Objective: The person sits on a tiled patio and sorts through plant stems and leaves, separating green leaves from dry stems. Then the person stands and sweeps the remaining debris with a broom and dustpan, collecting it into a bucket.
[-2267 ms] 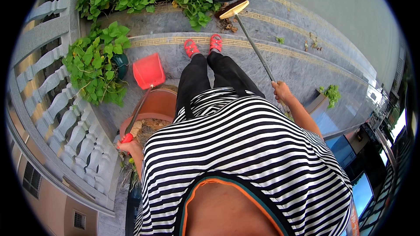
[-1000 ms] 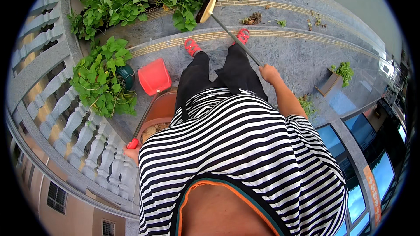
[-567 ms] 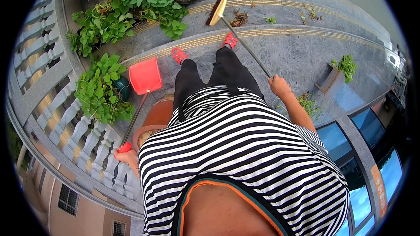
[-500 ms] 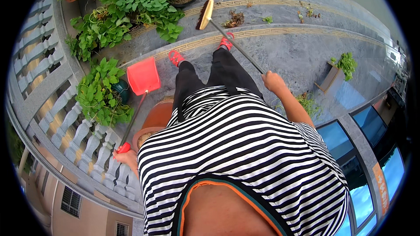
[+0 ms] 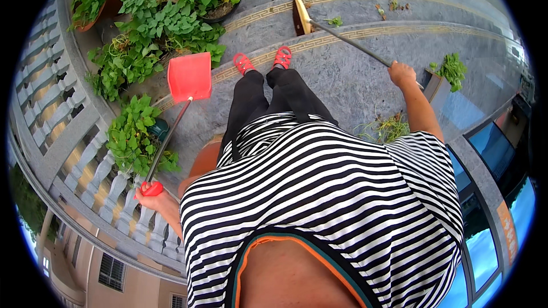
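Note:
My right hand (image 5: 402, 73) is wrapped round the grey pole of a broom, out to the right. The broom's head (image 5: 302, 16), a pale block with dark bristles, rests on the grey steps ahead of my feet. Brown dry leaves are mostly hidden behind it, and a small green sprig (image 5: 335, 21) lies just to its right. Low on the left, my left hand (image 5: 160, 202) grips the red handle end of a long-handled dustpan. The red pan (image 5: 190, 76) is left of my feet, its wide edge pointing away from me; whether it touches the floor I cannot tell.
Leafy potted plants (image 5: 165, 34) crowd the far left, with another plant (image 5: 134, 134) beside the stone balustrade (image 5: 54, 88). Scattered leaf litter (image 5: 394, 5) lies on the steps. A planter box (image 5: 436, 88) stands at right, near the glass windows (image 5: 494, 142). A terracotta pot (image 5: 205, 162) is by my left leg.
The broom and my right hand have moved right, with the head now over the brown leaves. The dustpan has shifted slightly forward. My feet have come closer together.

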`<state>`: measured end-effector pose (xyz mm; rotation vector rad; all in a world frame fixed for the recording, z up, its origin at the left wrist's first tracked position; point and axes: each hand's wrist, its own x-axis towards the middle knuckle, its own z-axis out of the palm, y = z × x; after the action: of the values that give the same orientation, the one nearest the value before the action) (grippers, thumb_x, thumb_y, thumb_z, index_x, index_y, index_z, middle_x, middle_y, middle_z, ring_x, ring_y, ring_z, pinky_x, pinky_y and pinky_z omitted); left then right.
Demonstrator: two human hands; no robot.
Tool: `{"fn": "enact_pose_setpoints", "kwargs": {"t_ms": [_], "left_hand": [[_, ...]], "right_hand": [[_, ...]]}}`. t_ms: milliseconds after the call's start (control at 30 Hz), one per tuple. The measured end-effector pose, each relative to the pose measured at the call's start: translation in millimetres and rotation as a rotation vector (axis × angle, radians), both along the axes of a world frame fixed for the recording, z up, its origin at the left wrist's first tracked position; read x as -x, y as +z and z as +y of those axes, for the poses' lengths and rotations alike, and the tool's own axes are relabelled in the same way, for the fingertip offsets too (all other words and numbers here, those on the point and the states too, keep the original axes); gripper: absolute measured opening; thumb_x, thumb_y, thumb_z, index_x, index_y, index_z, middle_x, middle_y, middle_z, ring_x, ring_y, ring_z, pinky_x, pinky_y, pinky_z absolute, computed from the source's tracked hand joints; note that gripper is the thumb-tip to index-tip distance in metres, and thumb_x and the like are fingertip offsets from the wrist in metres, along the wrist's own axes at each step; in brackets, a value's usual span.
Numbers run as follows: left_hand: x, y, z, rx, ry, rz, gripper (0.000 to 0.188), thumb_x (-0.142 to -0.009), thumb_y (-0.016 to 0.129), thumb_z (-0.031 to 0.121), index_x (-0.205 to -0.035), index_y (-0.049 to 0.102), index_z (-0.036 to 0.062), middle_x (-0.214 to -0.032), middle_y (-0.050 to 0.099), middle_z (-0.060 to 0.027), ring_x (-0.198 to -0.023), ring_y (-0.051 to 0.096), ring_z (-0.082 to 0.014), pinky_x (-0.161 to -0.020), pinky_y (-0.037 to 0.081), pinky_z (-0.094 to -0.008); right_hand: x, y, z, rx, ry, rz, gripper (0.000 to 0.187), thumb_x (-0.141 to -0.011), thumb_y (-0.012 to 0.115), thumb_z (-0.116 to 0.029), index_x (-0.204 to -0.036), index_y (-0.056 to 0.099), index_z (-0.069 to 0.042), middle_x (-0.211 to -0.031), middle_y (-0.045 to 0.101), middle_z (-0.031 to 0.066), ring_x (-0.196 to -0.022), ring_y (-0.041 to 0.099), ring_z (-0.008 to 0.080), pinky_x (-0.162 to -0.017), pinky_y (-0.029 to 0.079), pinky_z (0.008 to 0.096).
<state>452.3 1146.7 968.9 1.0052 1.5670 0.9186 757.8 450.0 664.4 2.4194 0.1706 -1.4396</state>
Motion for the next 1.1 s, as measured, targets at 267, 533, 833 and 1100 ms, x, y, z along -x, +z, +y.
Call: {"fn": "enact_pose_setpoints", "kwargs": {"t_ms": [267, 533, 833, 1100], "left_hand": [[-47.5, -30.4, 11.8, 0.102, -0.101, -0.018, 0.027, -0.086, 0.049, 0.025, -0.065, 0.039, 0.0118, -0.058, 0.041, 0.0003, -0.051, 0.041, -0.0141, -0.05, 0.034, -0.0279], [-95.2, -45.5, 14.2, 0.155, -0.136, 0.048, 0.028, -0.087, 0.049, 0.026, -0.065, 0.039, 0.0123, -0.056, 0.039, 0.001, -0.052, 0.039, -0.0139, -0.052, 0.034, -0.0283], [-149.9, -39.0, -19.2, 0.072, -0.267, 0.159, 0.013, -0.087, 0.054, 0.02, -0.087, 0.046, 0.0102, -0.057, 0.039, 0.0023, -0.05, 0.039, -0.0125, -0.05, 0.036, -0.0278], [-210.9, -35.8, -105.9, -0.011, -0.358, 0.15, 0.021, -0.086, 0.053, 0.012, -0.106, 0.045, 0.0113, -0.057, 0.039, 0.0014, -0.048, 0.039, -0.0111, -0.046, 0.036, -0.0277]], "right_hand": [[0.7, 29.0, -12.3, -0.02, -0.082, -0.084, 0.036, -0.09, 0.048, -0.033, -0.095, 0.058, 0.001, -0.092, 0.064, 0.0231, -0.089, 0.062, 0.0395, -0.078, 0.05, 0.0472], [75.3, 46.4, 111.3, -0.149, -0.385, 0.075, 0.042, -0.089, 0.047, -0.038, -0.102, 0.06, 0.0, -0.103, 0.062, 0.0244, -0.099, 0.059, 0.0398, -0.087, 0.047, 0.0465], [21.9, -24.8, 140.6, -0.219, -0.29, 0.06, 0.039, -0.089, 0.049, -0.036, -0.106, 0.061, -0.004, -0.109, 0.062, 0.0192, -0.103, 0.059, 0.0338, -0.087, 0.047, 0.0432], [-34.5, -31.3, -20.3, -0.152, -0.212, -0.141, 0.036, -0.09, 0.049, -0.035, -0.095, 0.057, 0.0, -0.09, 0.065, 0.0218, -0.087, 0.063, 0.0384, -0.076, 0.05, 0.0478]]}}
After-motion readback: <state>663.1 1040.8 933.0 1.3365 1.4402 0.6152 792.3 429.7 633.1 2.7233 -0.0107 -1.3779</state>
